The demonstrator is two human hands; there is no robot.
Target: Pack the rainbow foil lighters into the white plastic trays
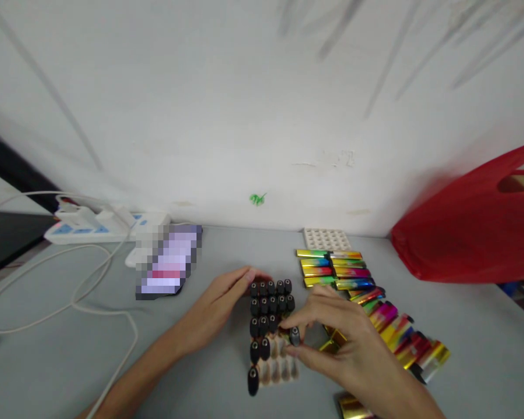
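Observation:
A pale tray with rows of oval holes (283, 371) stands at the front middle of the table. Several upright black pieces (264, 305), each with a small round metal ring on its end, fill its back rows and part of its left side. My left hand (218, 308) is closed on the tray's back left corner, its thumb by the rear row; some of its fingers are hidden. Over the right side of the tray, my right hand (344, 329) pinches one such black piece (294, 336) between thumb and fingers. Whether that piece touches a hole I cannot tell.
Shiny multicoloured tubes (353, 270) lie in rows to the right, with gold ones (356, 406) nearer me. Behind them rests another pale holed tray (327, 239). A red bag (458, 227) stands far right. Leftward are a phone (168, 262), power strip (87, 230) and white cable (105, 311).

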